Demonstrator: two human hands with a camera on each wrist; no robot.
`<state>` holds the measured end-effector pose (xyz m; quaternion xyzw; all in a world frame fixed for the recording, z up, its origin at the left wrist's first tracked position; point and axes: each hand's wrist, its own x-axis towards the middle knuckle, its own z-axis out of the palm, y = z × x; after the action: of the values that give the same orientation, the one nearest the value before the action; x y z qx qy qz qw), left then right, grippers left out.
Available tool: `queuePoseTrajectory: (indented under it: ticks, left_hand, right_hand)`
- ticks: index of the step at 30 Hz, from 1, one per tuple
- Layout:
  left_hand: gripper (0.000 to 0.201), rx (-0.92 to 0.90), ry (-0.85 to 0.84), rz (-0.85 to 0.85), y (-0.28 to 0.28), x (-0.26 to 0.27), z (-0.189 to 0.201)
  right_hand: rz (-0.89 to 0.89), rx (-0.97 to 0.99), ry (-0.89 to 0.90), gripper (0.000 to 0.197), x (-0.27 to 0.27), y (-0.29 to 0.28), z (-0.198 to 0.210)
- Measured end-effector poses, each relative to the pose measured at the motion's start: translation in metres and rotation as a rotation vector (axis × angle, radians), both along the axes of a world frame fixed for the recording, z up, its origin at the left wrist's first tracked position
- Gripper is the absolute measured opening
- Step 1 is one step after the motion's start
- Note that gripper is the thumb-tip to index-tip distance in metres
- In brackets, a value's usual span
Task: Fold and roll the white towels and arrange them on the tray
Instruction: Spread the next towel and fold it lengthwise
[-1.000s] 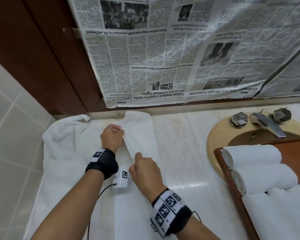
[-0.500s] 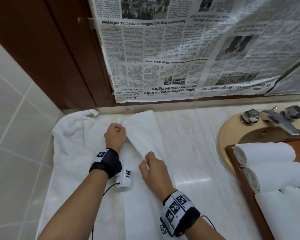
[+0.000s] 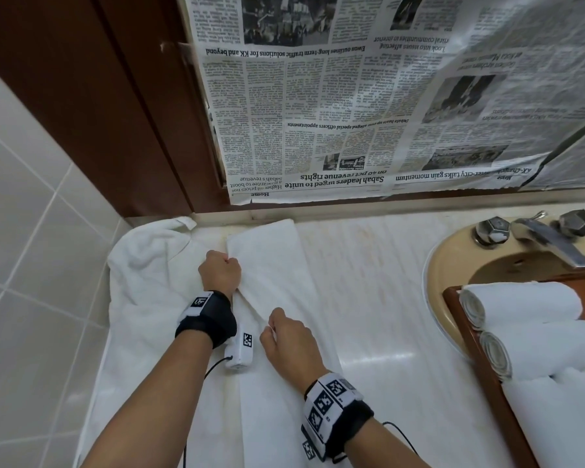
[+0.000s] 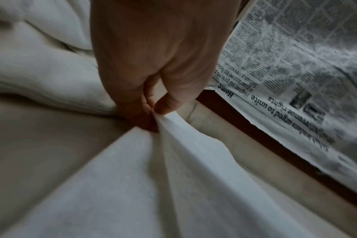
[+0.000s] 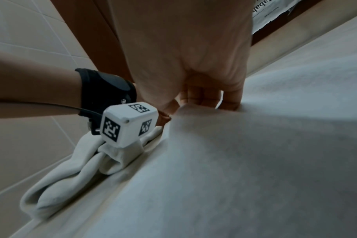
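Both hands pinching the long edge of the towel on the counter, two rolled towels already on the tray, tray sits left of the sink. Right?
Not quite: the head view shows the tray on the right, partly over the sink. The rest holds.

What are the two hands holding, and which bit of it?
Both hold the white towel lying on the counter. The left hand pinches its left edge, and the right hand grips the same edge nearer the person.

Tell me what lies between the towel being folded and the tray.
Nothing visible blocks it. Both the left hand and right hand pinch the towel; bare marble counter runs to the tray, where rolled towels already fill the near end.
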<state>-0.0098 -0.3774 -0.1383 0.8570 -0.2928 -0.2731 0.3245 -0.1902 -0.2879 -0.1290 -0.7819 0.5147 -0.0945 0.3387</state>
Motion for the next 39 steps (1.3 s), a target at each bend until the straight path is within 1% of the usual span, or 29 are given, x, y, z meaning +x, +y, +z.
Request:
queuePoseTrajectory:
  ticks: [2, 5, 7, 10, 13, 16, 18, 20, 22, 23, 25, 27, 28, 31, 34, 37, 39]
  left_hand:
    - [0.027, 0.058, -0.062, -0.054, 0.001, -0.001, -0.001]
    - [0.023, 0.121, -0.219, -0.149, 0.005, -0.007, -0.005]
    - [0.021, 0.131, -0.291, -0.188, 0.005, -0.013, -0.006]
    - [0.019, 0.115, -0.34, -0.264, 0.0, -0.029, -0.004]
    - [0.021, 0.055, -0.322, -0.312, -0.013, -0.055, 0.0]
    - [0.015, -0.027, -0.279, -0.355, -0.028, -0.077, 0.001]
    - [0.014, -0.058, -0.277, -0.378, -0.034, -0.084, -0.001]
    - [0.012, -0.1, -0.232, -0.377, -0.033, -0.086, 0.0]
    - [0.016, -0.126, -0.187, -0.394, -0.023, -0.085, 0.001]
    - [0.02, -0.103, -0.161, -0.405, -0.015, -0.085, 0.003]
    - [0.027, 0.025, -0.118, -0.421, -0.001, -0.088, 0.003]
    - [0.026, 0.169, -0.121, -0.446, 0.01, -0.092, 0.0]
    - [0.023, 0.193, -0.127, -0.45, 0.013, -0.093, 0.0]
    - [0.011, 0.157, -0.132, -0.445, 0.019, -0.096, 0.005]
    - [0.014, 0.148, -0.156, -0.435, 0.026, -0.099, 0.011]
    - [0.02, 0.154, -0.156, -0.402, 0.034, -0.101, 0.018]
    - [0.029, 0.143, -0.132, -0.393, 0.038, -0.103, 0.022]
  right_hand:
    - [-0.001, -0.004, 0.032, 0.013, -0.002, 0.0, -0.001]
    - [-0.014, 0.005, 0.067, 0.012, -0.008, -0.002, -0.002]
    - [-0.02, 0.001, 0.068, 0.013, -0.014, -0.003, -0.002]
    - [-0.049, 0.005, 0.055, 0.015, -0.028, -0.003, -0.002]
    - [-0.114, 0.022, 0.047, 0.02, -0.048, -0.009, -0.002]
    - [-0.176, 0.032, 0.031, 0.022, -0.072, -0.021, -0.001]
    - [-0.203, 0.075, -0.042, 0.019, -0.087, -0.03, 0.002]
    - [-0.195, 0.131, -0.129, 0.017, -0.1, -0.03, 0.007]
    - [-0.166, 0.147, -0.136, 0.031, -0.112, -0.02, 0.012]
    - [-0.162, 0.153, -0.113, 0.038, -0.119, -0.012, 0.012]
    - [-0.17, 0.181, -0.044, 0.045, -0.131, 0.004, 0.012]
    - [-0.178, 0.231, -0.022, 0.041, -0.138, 0.016, 0.009]
    - [-0.182, 0.246, -0.031, 0.037, -0.139, 0.019, 0.007]
    - [-0.206, 0.236, -0.105, 0.025, -0.133, 0.024, 0.012]
    - [-0.137, 0.151, -0.166, 0.025, -0.112, 0.03, 0.028]
    - [-0.02, 0.079, -0.088, 0.022, -0.08, 0.039, 0.035]
    - [0.023, 0.081, -0.011, 0.013, -0.061, 0.046, 0.03]
